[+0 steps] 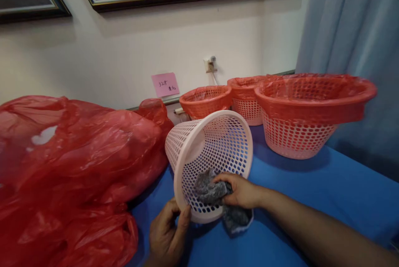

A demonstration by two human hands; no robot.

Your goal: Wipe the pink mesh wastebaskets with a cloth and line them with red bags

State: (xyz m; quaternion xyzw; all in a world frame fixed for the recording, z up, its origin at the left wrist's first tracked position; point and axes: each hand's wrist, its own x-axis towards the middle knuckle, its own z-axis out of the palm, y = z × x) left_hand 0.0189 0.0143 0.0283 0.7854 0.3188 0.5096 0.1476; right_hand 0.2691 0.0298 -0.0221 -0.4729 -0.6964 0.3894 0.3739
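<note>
A pale pink perforated basket lies tilted on its side on the blue table, its mouth facing me. My left hand grips the lower left of its rim, the thumb on the near side. My right hand is closed on a grey cloth, which it holds against the inside of the basket's lower wall. Part of the cloth hangs over the rim below my right hand. The fingertips of my right hand are partly hidden in the cloth.
Large red plastic bags fill the left side. Behind stand a small red-lined basket, another and a larger one on the blue table. A pink note and a socket are on the wall.
</note>
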